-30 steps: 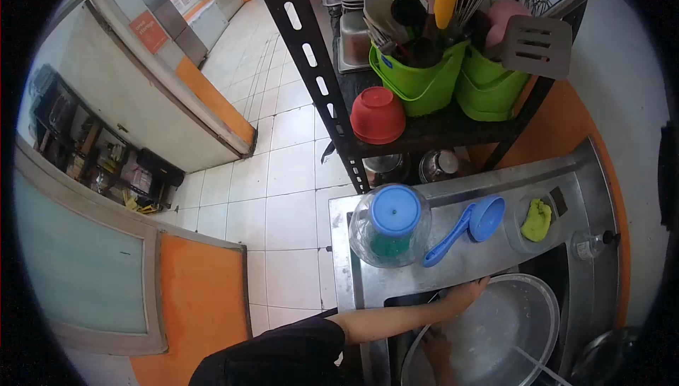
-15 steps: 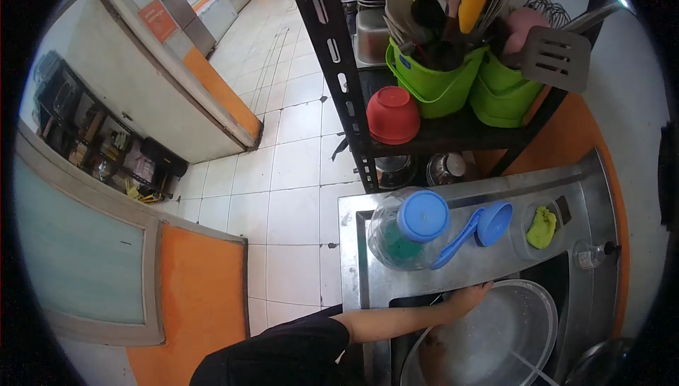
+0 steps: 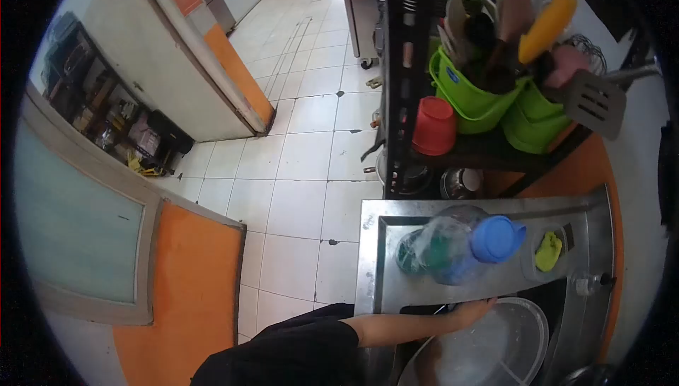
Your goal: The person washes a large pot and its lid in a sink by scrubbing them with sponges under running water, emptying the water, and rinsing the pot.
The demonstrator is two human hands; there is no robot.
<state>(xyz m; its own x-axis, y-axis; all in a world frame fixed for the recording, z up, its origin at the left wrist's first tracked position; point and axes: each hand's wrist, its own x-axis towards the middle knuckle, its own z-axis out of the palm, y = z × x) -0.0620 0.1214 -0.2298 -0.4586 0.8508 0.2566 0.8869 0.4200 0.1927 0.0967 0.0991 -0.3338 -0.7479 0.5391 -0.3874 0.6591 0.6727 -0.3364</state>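
My left hand (image 3: 475, 314) is closed on the upper left rim of a large round metal basin (image 3: 534, 322) in the sink, its fingertips at the edge. The bare forearm crosses the near side of the basin. A pale, thin streak cuts across the basin's lower right part. Just beyond the hand stands a clear plastic jar (image 3: 453, 252) with a blue lid (image 3: 497, 239) and green contents. Beside it, on a clear dish, lies a yellow-green sponge or cloth (image 3: 548, 252). My right hand is out of the picture.
The steel sink counter (image 3: 382, 301) holds a small clear bottle (image 3: 590, 285) at the right. Behind rises a black shelf rack (image 3: 407, 96) with a red cup (image 3: 434, 126), green utensil buckets (image 3: 470, 96) and a slotted turner (image 3: 596, 105). White floor tiles (image 3: 290, 206) stretch away at left.
The whole view has swung, so the rack, jar and counter sit further right and lower. My left hand stays at the basin's rim. The blue scoop is now mostly hidden behind the jar.
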